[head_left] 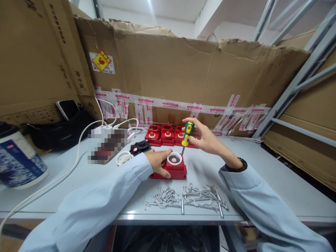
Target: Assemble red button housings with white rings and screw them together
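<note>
A red box (179,174) with a white ring (181,159) around a dark round disc sits on the table before me. My left hand (158,163) holds the box from its left side, fingers behind and thumb along the front. In my right hand (203,138) is a screwdriver (188,130) with a green and yellow handle, held upright. Its shaft runs down to the box's right rear corner; the tip is hidden, so I cannot tell what it touches. Nearer to me lie a pile of small screws (166,195) and several metal rods with wire pieces (202,196).
Several red boxes (167,134) stand in a row at the back. Left of my left hand are white rings (123,158), black round parts (139,147) and a blurred-out object (107,147). A white cable (78,148) crosses the left side near a blue cup (21,157). Cardboard (168,66) walls the rear.
</note>
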Motion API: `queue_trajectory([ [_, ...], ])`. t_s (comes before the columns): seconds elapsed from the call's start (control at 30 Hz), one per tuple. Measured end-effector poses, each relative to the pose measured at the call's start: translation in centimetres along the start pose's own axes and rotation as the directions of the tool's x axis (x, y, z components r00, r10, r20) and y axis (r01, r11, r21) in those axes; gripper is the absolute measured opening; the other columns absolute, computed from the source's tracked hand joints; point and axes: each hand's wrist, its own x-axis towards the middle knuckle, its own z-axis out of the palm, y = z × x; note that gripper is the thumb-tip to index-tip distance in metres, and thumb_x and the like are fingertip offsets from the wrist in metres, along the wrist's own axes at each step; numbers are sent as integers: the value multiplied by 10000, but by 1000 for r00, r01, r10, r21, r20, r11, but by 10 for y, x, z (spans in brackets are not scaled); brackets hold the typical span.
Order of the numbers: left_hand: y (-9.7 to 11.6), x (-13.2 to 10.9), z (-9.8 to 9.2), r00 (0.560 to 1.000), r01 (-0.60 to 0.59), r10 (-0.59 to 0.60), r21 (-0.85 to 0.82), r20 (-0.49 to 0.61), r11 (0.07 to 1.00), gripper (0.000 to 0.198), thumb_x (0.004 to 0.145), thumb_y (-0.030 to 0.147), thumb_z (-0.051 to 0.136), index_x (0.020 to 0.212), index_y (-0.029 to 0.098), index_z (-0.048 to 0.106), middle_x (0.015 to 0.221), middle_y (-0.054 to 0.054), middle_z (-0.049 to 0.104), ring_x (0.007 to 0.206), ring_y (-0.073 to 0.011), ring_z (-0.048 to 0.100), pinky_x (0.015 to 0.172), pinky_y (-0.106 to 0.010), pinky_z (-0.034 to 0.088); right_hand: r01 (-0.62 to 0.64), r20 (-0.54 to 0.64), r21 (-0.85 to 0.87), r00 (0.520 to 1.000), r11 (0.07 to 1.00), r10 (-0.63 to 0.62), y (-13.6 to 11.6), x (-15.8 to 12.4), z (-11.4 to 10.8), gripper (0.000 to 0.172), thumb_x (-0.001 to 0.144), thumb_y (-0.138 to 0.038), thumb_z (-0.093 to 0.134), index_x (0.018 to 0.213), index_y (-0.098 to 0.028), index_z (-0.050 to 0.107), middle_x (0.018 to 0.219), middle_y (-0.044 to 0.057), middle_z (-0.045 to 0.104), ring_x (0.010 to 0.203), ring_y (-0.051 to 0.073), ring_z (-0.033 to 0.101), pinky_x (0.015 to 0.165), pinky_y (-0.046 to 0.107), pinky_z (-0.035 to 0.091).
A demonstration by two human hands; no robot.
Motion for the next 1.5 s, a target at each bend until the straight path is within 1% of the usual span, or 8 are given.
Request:
queue_trajectory([
  [0.1,0,0,-1,1000,1,-1,-7,0,1000,669,607,526,679,1125,219,385,1196,-73,565,1089,-282,526,879,-371,370,-12,34,72,999,997,10,-3,0,-3,386,772,-203,553,1139,-226,434,866,9,578,780,135,586,717,284,489],
  [0.3,0,1,-1,1000,2,-2,6,1,1000,742,596,521,686,1185,200,369,1286,-109,500,1152,-301,480,906,-393,364,-76,-276,-139,960,987,35,3,1,23,288,743,-317,623,954,-210,458,724,-28,526,619,120,511,604,275,450],
  [0.6,1,0,-1,1000,-4,4,-15,-2,1000,722,587,504,701,1167,203,394,1272,-100,514,1152,-301,480,901,-364,369,-30,45,143,999,989,24,-3,1,10,406,817,-220,518,1193,-239,366,905,12,563,798,127,588,711,275,487],
  [0.87,-2,2,1,1000,0,0,3,1,1000,780,573,526,705,1197,202,369,1284,-125,500,1147,-322,481,911,-407,361,-154,-310,-221,947,963,80,1,2,28,358,780,-378,572,1070,-221,433,642,-51,472,525,110,461,556,279,432],
  [1.03,0,1,0,1000,-4,4,3,5,1000,785,591,512,697,1223,201,352,1304,-118,486,1170,-319,467,926,-412,357,-1,-26,46,1000,999,2,-3,0,12,481,803,-232,528,1244,-250,337,945,32,564,855,151,581,768,329,485],
  [1.13,-1,1,1,1000,20,-20,9,3,1000,855,581,513,702,1270,200,303,1348,-131,439,1208,-325,431,958,-425,333,-4,123,150,992,989,-15,-4,-1,2,431,795,-211,533,1193,-245,373,908,16,564,817,131,586,741,300,495],
  [1.33,-5,4,3,1000,1,-1,16,-5,1000,804,573,548,686,1217,209,342,1311,-137,475,1155,-333,479,936,-453,347,-125,-249,-163,965,979,82,3,-1,19,308,732,-323,621,959,-217,442,630,-66,477,503,90,442,502,243,399],
  [1.5,-3,2,2,1000,-30,30,-9,2,1000,732,589,520,686,1161,196,365,1261,-121,512,1123,-303,502,881,-376,401,-60,-152,-13,987,998,57,6,2,16,446,762,-267,581,1161,-234,384,831,-5,557,726,139,570,676,300,468],
])
